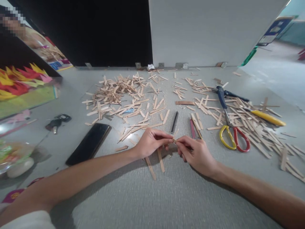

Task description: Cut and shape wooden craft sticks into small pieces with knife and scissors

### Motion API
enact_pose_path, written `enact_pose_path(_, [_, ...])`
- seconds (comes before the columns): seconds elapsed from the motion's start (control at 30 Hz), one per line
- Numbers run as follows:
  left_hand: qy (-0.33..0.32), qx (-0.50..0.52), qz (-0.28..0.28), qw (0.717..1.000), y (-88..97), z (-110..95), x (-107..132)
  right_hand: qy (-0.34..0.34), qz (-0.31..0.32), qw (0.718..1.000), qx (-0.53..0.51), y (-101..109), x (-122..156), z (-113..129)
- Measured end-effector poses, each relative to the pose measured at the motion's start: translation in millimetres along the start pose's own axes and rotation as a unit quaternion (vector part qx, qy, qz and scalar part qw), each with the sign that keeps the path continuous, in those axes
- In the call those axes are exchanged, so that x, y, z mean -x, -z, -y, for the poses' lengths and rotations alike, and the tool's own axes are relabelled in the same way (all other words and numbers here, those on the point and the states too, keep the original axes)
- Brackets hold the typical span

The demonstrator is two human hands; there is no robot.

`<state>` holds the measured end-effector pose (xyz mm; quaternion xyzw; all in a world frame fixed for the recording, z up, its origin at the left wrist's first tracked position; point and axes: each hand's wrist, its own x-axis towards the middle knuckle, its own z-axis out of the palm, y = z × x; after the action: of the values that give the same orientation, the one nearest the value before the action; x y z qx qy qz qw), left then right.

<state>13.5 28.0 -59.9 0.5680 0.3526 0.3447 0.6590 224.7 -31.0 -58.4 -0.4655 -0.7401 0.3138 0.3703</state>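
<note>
- At the middle of the bench [166,197], close in front of the person: both hands meet fingertip to fingertip over a short wooden stick [174,140].
- Stick: pale raw wood, thin and flat, lying roughly level. Only a small length shows between the fingers; the rest is hidden.
- Left hand [150,143]: grip pinched on the stick's left end, thumb and fingers closed round it, forearm laid across the bench.
- Right hand [195,152]: grip pinched on the right end, fingers curled in, knuckles up.
- Directly below the hands, two longer sticks [161,160] lie flat on the bench, side by side and slightly angled.
- Bench surface: grey, faintly textured. A dense heap of cut wood pieces [119,95] sits beyond the left hand; a looser scatter [250,124] spreads to the right.
- Among the right scatter: scissors [232,133] with one yellow and one red handle loop, a blue-handled tool [222,97], and a yellow-handled tool [267,117].
- Just beyond the hands: a black pen [174,122] and a red pencil [192,128].
- Left of the hands: a black phone [88,143], face up, and a bunch of keys [57,122] further out.
- Room: a white panel [205,31] and a dark panel [95,31] stand along the bench's far edge; red and yellow paper shapes [21,79] lie at far left.
</note>
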Motion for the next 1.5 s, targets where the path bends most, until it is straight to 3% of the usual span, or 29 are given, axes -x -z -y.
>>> enact_pose_path(0.4, [0.064,0.045,0.038,0.996,1.6,-3,1,-0.082,0.088,0.992,-0.037,10,-3,5])
enact_pose_path(0.73, [0.096,0.044,0.041,0.994,1.4,-5,0,-0.075,0.082,0.993,-0.037,6,-4,4])
enact_pose_path(1.17, [0.088,0.033,0.068,0.993,-0.2,-4,-1,-0.033,0.067,0.997,-0.009,5,-2,7])
enact_pose_path(1.5, [0.054,0.012,0.019,0.998,0.1,-5,-5,-0.181,0.038,0.974,-0.134,3,-9,8])
